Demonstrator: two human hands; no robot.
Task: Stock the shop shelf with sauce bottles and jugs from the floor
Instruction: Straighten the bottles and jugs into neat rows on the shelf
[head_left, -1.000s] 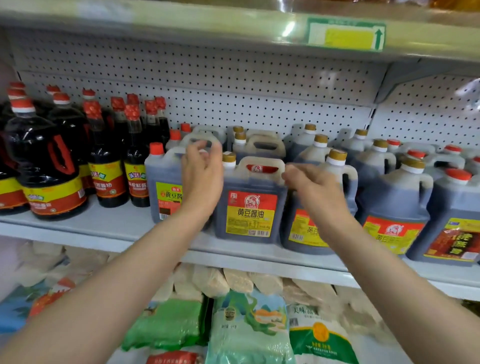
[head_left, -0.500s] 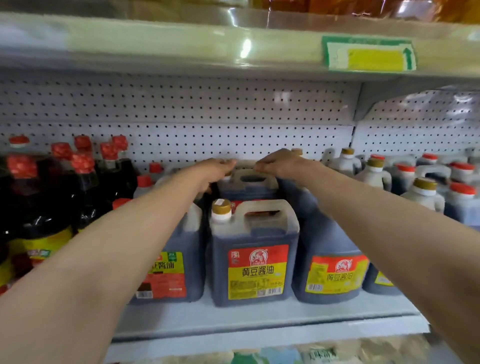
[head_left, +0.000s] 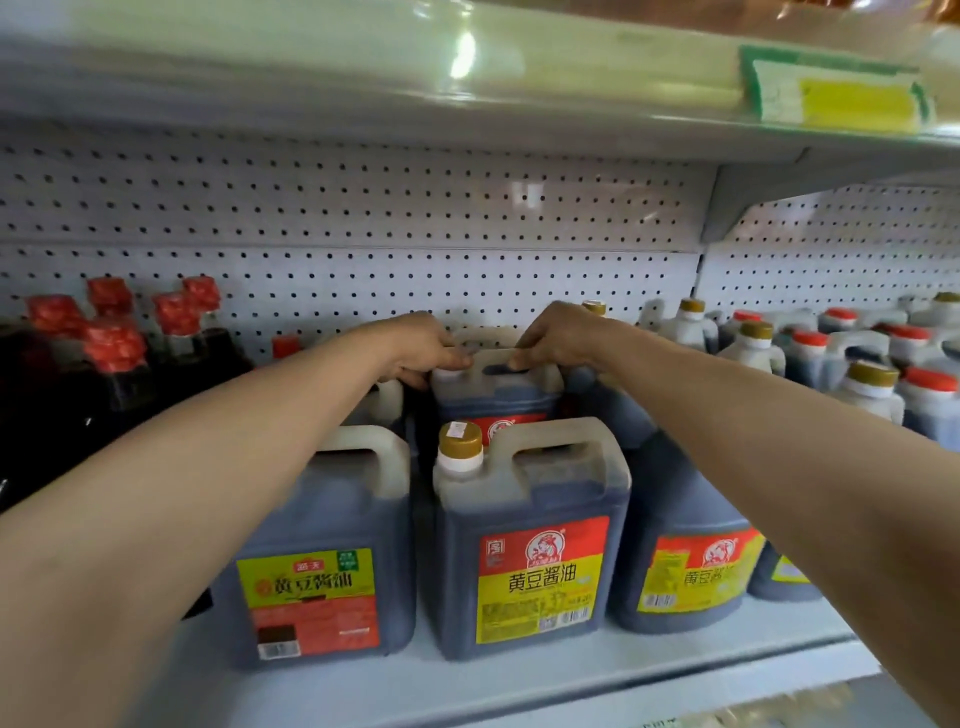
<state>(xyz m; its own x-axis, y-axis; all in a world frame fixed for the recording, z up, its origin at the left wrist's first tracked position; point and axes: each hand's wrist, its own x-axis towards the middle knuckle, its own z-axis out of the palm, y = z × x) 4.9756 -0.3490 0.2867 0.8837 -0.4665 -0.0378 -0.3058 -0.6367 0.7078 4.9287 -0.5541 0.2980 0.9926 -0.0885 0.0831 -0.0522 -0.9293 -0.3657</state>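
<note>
Both my arms reach deep into the white shelf (head_left: 571, 670). My left hand (head_left: 415, 348) and my right hand (head_left: 558, 335) grip the top handle of a dark soy sauce jug (head_left: 496, 395) in the second row. In front of that jug stands another one with a gold cap and a red and yellow label (head_left: 524, 540). A jug with a yellow-green and red label (head_left: 322, 551) stands to the left under my left forearm. A rounder jug (head_left: 680, 561) stands to the right under my right forearm.
Dark bottles with red caps (head_left: 111, 338) fill the shelf's left end. Several jugs with gold or red caps (head_left: 872, 384) crowd the right end. A pegboard back wall (head_left: 363, 208) closes the shelf, and the upper shelf edge (head_left: 467, 67) carries a green and yellow price tag (head_left: 836, 93).
The view has closed in on the shelf. Both hands have gone from above the front row to the second-row jug and now grip its handle.
</note>
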